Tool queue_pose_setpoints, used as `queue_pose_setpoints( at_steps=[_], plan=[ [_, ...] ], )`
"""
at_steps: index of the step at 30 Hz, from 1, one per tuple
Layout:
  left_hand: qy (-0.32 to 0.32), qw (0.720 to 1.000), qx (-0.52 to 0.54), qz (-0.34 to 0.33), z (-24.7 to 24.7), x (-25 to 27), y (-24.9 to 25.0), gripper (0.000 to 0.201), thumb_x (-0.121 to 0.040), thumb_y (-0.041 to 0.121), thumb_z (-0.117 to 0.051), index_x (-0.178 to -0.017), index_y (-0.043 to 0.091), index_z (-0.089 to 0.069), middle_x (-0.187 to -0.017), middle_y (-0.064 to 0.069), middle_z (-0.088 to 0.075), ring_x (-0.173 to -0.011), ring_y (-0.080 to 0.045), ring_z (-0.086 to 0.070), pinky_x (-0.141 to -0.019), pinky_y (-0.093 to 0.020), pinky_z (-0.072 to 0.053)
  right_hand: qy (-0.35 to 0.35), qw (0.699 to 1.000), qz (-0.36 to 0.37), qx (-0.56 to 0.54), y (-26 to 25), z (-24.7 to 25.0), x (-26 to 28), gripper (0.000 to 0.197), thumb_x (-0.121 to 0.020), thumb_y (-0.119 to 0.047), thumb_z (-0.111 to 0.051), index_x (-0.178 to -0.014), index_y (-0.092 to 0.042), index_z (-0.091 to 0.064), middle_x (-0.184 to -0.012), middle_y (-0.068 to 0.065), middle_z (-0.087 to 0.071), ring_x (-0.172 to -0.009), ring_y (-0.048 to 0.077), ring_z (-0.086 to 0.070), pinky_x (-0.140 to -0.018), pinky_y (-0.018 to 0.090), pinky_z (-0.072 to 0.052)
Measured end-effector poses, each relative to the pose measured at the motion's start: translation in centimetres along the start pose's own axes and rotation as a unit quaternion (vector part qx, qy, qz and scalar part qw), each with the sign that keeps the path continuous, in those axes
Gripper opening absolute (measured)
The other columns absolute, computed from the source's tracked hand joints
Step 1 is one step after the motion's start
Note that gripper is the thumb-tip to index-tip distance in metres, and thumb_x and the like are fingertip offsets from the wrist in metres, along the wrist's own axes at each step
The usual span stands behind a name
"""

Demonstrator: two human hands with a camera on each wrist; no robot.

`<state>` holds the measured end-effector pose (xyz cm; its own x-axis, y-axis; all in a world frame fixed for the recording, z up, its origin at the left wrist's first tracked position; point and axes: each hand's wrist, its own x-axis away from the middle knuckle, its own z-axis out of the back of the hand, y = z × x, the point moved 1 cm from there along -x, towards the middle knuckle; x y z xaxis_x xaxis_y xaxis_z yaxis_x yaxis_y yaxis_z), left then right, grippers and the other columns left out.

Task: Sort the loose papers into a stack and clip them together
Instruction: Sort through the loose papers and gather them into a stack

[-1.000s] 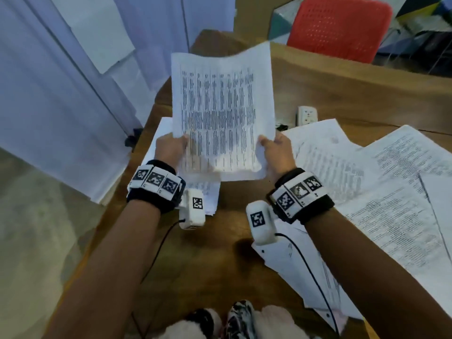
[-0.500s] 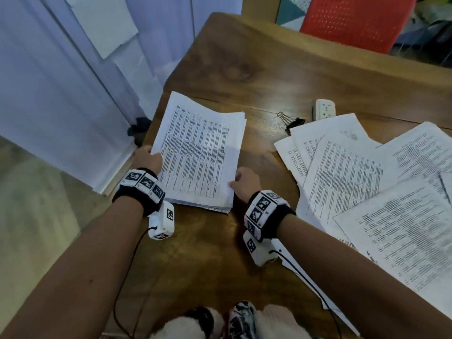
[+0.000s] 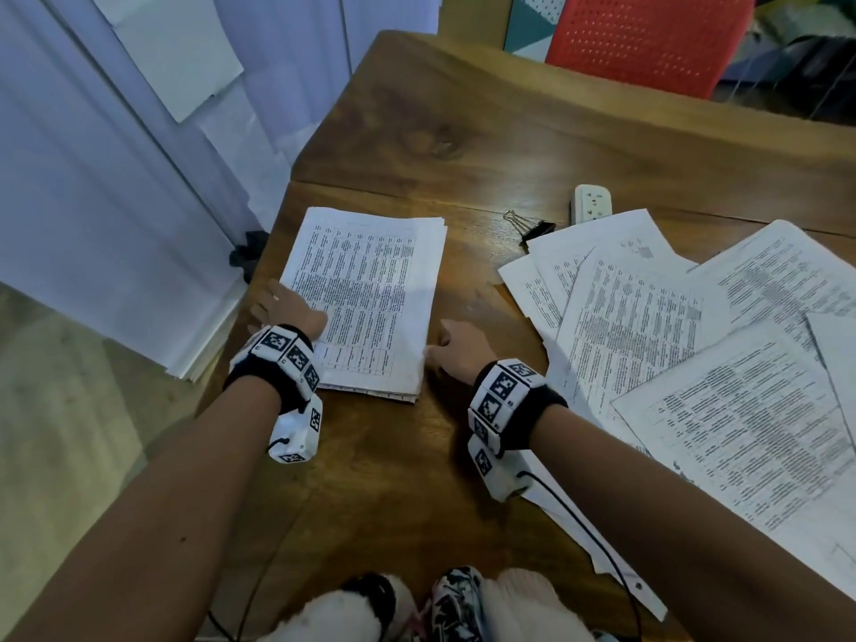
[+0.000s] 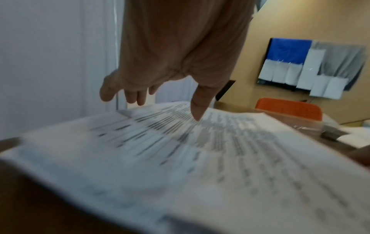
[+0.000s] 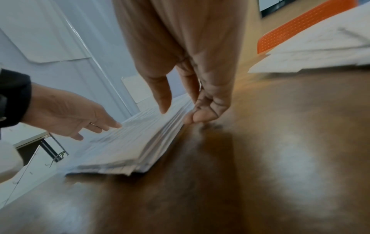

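Observation:
A stack of printed papers (image 3: 370, 294) lies flat on the wooden table (image 3: 509, 145), left of centre. My left hand (image 3: 278, 303) rests at its left edge with straight fingers; in the left wrist view the left hand (image 4: 166, 107) is spread, its thumb touching the top sheet (image 4: 200, 158). My right hand (image 3: 437, 347) is at the stack's right edge. In the right wrist view the right hand (image 5: 178, 114) has its thumb over the stack (image 5: 140, 147) and bent fingertips against the edge. Loose papers (image 3: 671, 345) lie scattered to the right. A black binder clip (image 3: 532, 227) lies behind them.
A white power strip (image 3: 593, 203) sits behind the loose sheets. A red chair (image 3: 648, 39) stands beyond the table's far side. The table's left edge runs close beside the stack, with white panels (image 3: 116, 178) and floor beyond. A cable runs from my right wrist.
One second ago both hands held the stack upright above the table. It now lies flat, and my left hand has opened at its left edge.

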<state>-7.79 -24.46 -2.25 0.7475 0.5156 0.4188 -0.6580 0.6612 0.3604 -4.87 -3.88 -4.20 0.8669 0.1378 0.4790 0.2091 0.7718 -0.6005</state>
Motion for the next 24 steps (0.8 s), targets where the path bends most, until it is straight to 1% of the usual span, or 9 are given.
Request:
queue_pose_setpoints(
  at_steps=[3,7,10,14,17,18,19,21,24],
  plan=[
    [-0.017,0.997,0.008,-0.073,-0.8,1.7,3.7,0.065,-0.085,0.014,-0.057,-0.142,0.0,-0.027,-0.148,-0.023,-0.024,-0.139,-0.036,-0.021,-0.113,-0.045,-0.024,0.044,0.999,-0.023,-0.017,2.3,2.4,0.9,0.056,-0.09,-0.026,-0.055,-0.139,-0.006,-0.036,-0.141,0.014,-0.043,-0.129,0.028,-0.041,-0.107,0.036,-0.036],
    [-0.067,0.98,0.043,-0.181,-3.4,5.8,9.3,0.044,-0.088,0.02,-0.057,-0.129,0.006,-0.049,-0.14,-0.017,-0.04,-0.13,-0.031,-0.04,-0.105,-0.038,-0.036,0.117,0.991,-0.036,-0.059,6.5,6.5,3.3,0.05,-0.088,-0.019,-0.057,-0.134,-0.005,-0.042,-0.132,0.016,-0.051,-0.121,0.029,-0.049,-0.099,0.033,-0.04],
    [-0.108,0.967,0.037,-0.227,-6.5,9.6,12.5,0.035,-0.091,0.02,-0.056,-0.122,0.003,-0.055,-0.133,-0.014,-0.053,-0.125,-0.027,-0.048,-0.101,-0.032,-0.039,0.141,0.988,-0.055,-0.034,10.7,9.5,5.7,0.047,-0.087,-0.015,-0.055,-0.132,-0.004,-0.043,-0.128,0.018,-0.051,-0.117,0.03,-0.05,-0.096,0.032,-0.04],
    [-0.168,0.955,-0.023,-0.242,-11.0,14.4,15.3,0.03,-0.094,0.017,-0.051,-0.113,-0.002,-0.062,-0.122,-0.017,-0.061,-0.116,-0.032,-0.054,-0.095,-0.032,-0.042,0.15,0.98,-0.12,0.054,16.4,11.4,8.9,0.056,-0.083,-0.024,-0.059,-0.134,-0.012,-0.037,-0.134,0.016,-0.042,-0.121,0.034,-0.044,-0.101,0.046,-0.04],
    [-0.186,0.951,-0.043,-0.241,-14.4,16.6,16.2,0.025,-0.09,0.015,-0.051,-0.073,-0.001,-0.058,-0.081,-0.018,-0.059,-0.083,-0.035,-0.056,-0.065,-0.031,-0.044,0.105,0.97,-0.138,0.168,19.1,11.5,11.5,0.081,-0.074,-0.04,-0.069,-0.139,-0.015,-0.027,-0.141,0.014,-0.032,-0.127,0.036,-0.033,-0.103,0.051,-0.034],
    [-0.184,0.955,-0.049,-0.228,-15.2,17.4,16.4,0.023,-0.088,0.018,-0.052,-0.075,-0.001,-0.057,-0.083,-0.017,-0.057,-0.082,-0.034,-0.055,-0.065,-0.031,-0.044,0.085,0.97,-0.126,0.191,19.7,11.1,12.2,0.09,-0.07,-0.044,-0.072,-0.14,-0.016,-0.023,-0.144,0.013,-0.027,-0.131,0.037,-0.028,-0.105,0.053,-0.031],
    [-0.177,0.959,-0.052,-0.213,-16.1,18.0,16.5,0.026,-0.088,0.023,-0.053,-0.093,-0.002,-0.059,-0.101,-0.019,-0.057,-0.096,-0.035,-0.055,-0.078,-0.034,-0.047,0.065,0.97,-0.114,0.205,20.4,10.6,12.9,0.098,-0.066,-0.046,-0.075,-0.141,-0.017,-0.02,-0.148,0.013,-0.021,-0.135,0.038,-0.022,-0.107,0.056,-0.027],
    [-0.157,0.97,-0.064,-0.173,-17.7,18.8,16.5,0.056,-0.088,0.035,-0.057,-0.13,0.0,-0.043,-0.139,-0.02,-0.037,-0.13,-0.036,-0.036,-0.105,-0.04,-0.035,0.037,0.969,-0.096,0.224,21.5,9.7,13.7,0.103,-0.063,-0.044,-0.077,-0.142,-0.017,-0.015,-0.152,0.01,-0.011,-0.139,0.039,-0.012,-0.108,0.058,-0.022],
    [-0.126,0.98,-0.065,-0.139,-19.2,20.3,16.4,0.075,-0.084,0.037,-0.065,-0.138,0.0,-0.028,-0.145,-0.018,-0.021,-0.137,-0.035,-0.021,-0.109,-0.041,-0.029,0.056,0.97,-0.074,0.226,22.5,9.3,14.3,0.085,-0.075,-0.026,-0.069,-0.141,-0.01,-0.018,-0.15,0.012,-0.014,-0.136,0.039,-0.016,-0.108,0.053,-0.027]
  ],
)
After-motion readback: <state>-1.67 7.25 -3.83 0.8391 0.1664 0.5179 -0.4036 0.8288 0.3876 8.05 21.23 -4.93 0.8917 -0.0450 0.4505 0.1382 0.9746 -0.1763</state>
